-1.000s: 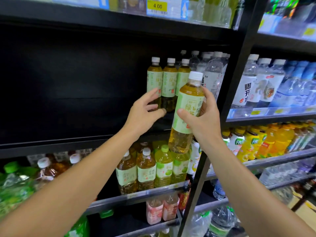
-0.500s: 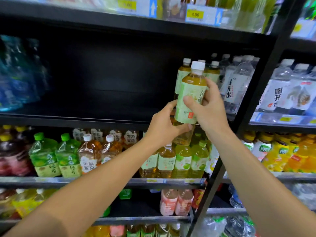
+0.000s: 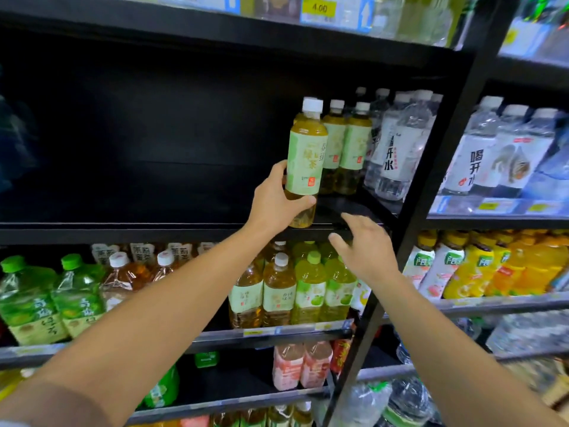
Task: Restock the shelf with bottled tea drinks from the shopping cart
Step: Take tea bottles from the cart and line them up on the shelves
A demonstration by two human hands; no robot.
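Note:
My left hand (image 3: 274, 201) grips a green-tea bottle (image 3: 305, 158) with a white cap and pale green label by its lower half. The bottle stands upright at the front edge of the black shelf (image 3: 123, 231), just left of matching tea bottles (image 3: 345, 149) standing there. My right hand (image 3: 365, 246) hovers lower right of the bottle, fingers spread, holding nothing. The shopping cart is out of view.
Water bottles (image 3: 397, 146) fill the right end of the same shelf; its left part is dark and bare. A black upright post (image 3: 421, 167) divides the bays. Below, a shelf (image 3: 277, 332) carries tea and juice bottles. Price tags (image 3: 320, 9) hang above.
My right hand let go of the bottle and dropped down to the right. My left hand took hold of the bottle and keeps it at the shelf's front edge. The camera shifted.

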